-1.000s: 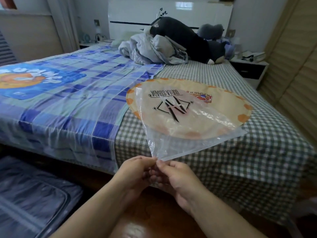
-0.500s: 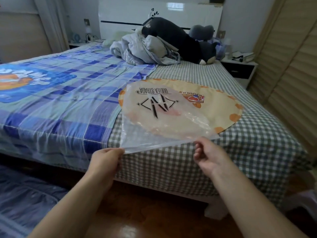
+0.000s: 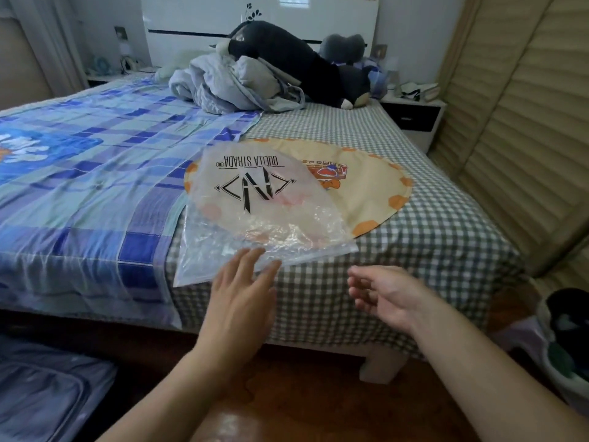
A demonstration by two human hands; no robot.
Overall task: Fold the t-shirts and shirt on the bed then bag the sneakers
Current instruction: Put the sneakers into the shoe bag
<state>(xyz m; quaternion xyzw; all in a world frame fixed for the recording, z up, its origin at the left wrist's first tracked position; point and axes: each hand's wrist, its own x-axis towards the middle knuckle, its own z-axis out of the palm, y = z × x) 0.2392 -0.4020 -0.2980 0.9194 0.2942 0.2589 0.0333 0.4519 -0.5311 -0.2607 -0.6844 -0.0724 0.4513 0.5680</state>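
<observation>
Near edge, floor level: a dark blue-grey soft suitcase (image 3: 47,393) is lying at lower left on the wooden floor (image 3: 302,393). At lower right a pale basket (image 3: 561,355) is sitting on the floor, holding dark rounded items, too blurred to name.

The left hand (image 3: 242,291) is reaching forward, fingers (image 3: 251,260) straight and spread, tips touching the near edge of a clear crinkled plastic bag with a black "QUELLA STRADA" logo (image 3: 255,199); it is gripping nothing. The right hand (image 3: 389,295) is hovering just right of the bag, apart from it, fingers loosely curled and holding nothing.

The bag is lying flat on the bed with the green-and-white checked sheet (image 3: 430,244), near its foot edge, looking empty. It is partly covering a round cream cushion cover with orange dots and a cartoon print (image 3: 366,193). Its left edge is overlapping a blue plaid sheet with a cartoon print (image 3: 95,161) spread over the bed's left side.

Farther back, a crumpled heap of light grey-blue clothes (image 3: 229,87) is sitting near the headboard, with a dark grey plush toy (image 3: 287,59) lying against it. A white nightstand with a black drawer (image 3: 414,116) is standing at right, beside the bed. Sneakers are not showing anywhere.
</observation>
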